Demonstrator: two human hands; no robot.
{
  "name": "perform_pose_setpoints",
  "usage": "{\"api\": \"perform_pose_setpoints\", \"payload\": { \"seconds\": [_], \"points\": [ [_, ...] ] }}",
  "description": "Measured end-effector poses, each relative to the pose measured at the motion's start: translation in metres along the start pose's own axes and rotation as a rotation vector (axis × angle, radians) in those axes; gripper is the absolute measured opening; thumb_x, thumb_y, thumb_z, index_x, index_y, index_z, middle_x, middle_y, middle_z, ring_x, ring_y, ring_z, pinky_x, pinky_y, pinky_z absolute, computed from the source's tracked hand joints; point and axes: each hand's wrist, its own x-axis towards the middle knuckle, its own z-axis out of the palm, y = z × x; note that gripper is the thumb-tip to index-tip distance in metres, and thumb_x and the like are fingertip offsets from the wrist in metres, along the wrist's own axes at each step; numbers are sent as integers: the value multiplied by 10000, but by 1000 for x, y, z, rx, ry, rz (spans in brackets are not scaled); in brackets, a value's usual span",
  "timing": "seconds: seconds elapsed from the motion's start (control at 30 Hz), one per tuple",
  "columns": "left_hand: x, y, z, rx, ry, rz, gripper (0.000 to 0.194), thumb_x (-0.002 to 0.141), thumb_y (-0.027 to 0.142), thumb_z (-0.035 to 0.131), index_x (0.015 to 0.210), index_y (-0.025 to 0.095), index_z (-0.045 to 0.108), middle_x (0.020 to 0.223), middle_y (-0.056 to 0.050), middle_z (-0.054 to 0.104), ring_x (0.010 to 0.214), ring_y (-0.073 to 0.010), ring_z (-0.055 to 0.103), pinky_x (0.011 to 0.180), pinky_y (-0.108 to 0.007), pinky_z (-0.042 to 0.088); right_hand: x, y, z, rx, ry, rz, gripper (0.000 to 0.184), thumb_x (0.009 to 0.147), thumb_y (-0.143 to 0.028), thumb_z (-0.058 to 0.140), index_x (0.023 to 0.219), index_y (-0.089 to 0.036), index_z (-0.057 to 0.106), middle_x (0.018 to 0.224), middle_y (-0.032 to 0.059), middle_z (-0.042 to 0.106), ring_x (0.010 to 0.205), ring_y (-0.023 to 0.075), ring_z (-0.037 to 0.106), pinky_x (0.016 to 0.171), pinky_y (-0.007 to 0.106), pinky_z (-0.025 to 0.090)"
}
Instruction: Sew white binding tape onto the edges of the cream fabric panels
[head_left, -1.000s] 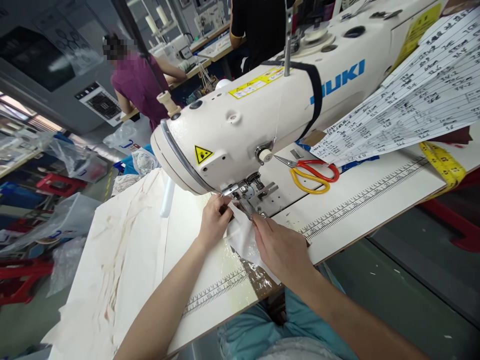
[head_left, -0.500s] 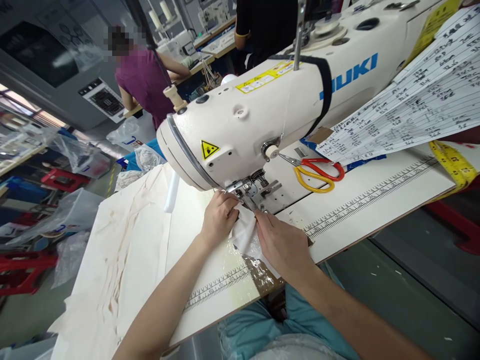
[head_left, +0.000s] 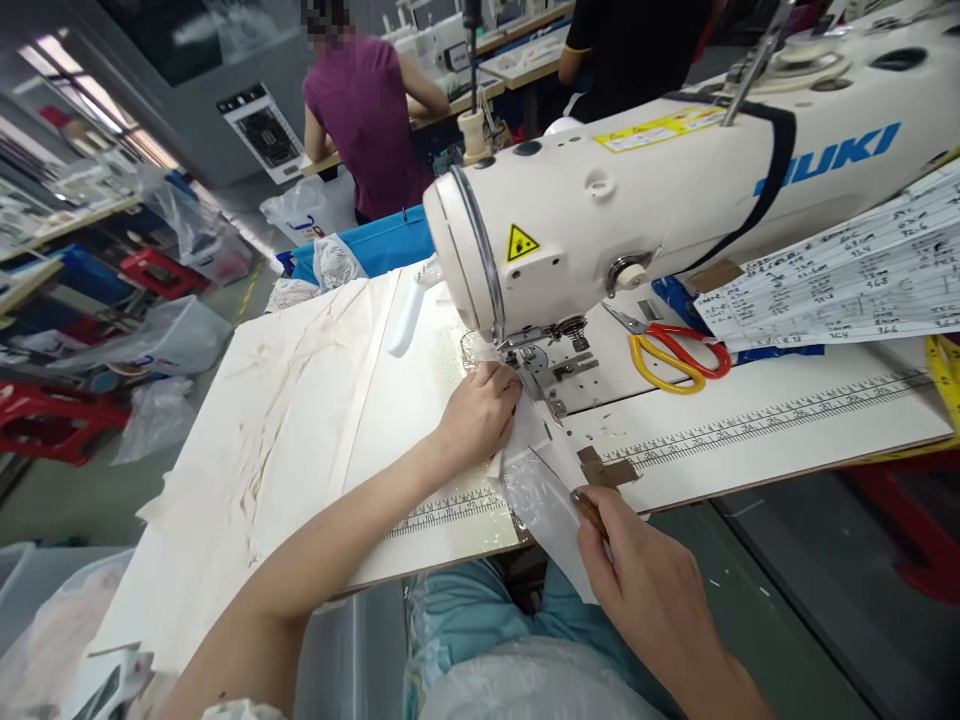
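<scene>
A strip of thin white fabric [head_left: 541, 495] runs from under the head of the white sewing machine [head_left: 577, 235] down over the table's front edge. My left hand [head_left: 480, 412] is closed on the fabric beside the presser foot, fingers curled, the tips partly hidden. In my right hand [head_left: 652, 575] is an awl [head_left: 589, 512] with a brown handle, gripped between thumb and fingers. Its thin metal spike points up and left over the fabric.
Scissors [head_left: 679, 356] with red and yellow handles lie right of the needle area, near handwritten paper sheets [head_left: 840, 280]. Layered pale fabric [head_left: 300, 380] covers the table's left side. A yellow measuring tape [head_left: 943, 385] hangs at the right. Two people sit beyond the machine.
My right hand has drawn back from the presser foot toward the front edge, and the awl now shows clearly. More fabric lies exposed. The left hand stays near the needle; the view has shifted.
</scene>
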Motion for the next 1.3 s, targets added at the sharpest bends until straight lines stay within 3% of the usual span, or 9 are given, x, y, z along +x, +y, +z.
{"api": "perform_pose_setpoints", "payload": {
  "seconds": [0.13, 0.27, 0.67, 1.3],
  "points": [
    [-8, 10, 5, -37, 36, -54, 359, 903, 97, 449, 1208, 2, 613, 1247, -184, 620, 1178, -298, 530, 991, -438, 519, 1, 6, -2, -25, -20, -39, 248, 999, -175, 338, 1057, -148, 578, 820, 50, 744, 619, 148, 718, 475, 218, 492],
    [-16, 9, 6, -131, 17, -73, 404, 928, 128, 422, 1288, 69, 595, 1319, -142, 617, 1271, -266, 516, 1060, -449, 478, -3, 9, -4, -46, -62, -32, 253, 995, -181, 346, 1109, -153, 570, 896, 75, 753, 706, 165, 735, 518, 228, 524],
    [-15, 12, 5, -107, -12, -100, 449, 965, 214, 365, 1346, 51, 538, 1373, -188, 557, 1322, -310, 473, 1074, -478, 441, 14, 9, 1, -174, -88, -42, 256, 996, -148, 358, 1088, -114, 595, 856, 63, 736, 644, 143, 702, 464, 213, 446],
    [-22, 34, 1, -17, -34, -82, 502, 926, 237, 402, 1360, 7, 509, 1403, -221, 533, 1332, -341, 469, 1090, -472, 390, 26, 6, 7, -137, -112, -79, 256, 975, -133, 376, 1110, -123, 593, 909, 80, 725, 716, 173, 702, 554, 247, 491]
  ]
}}
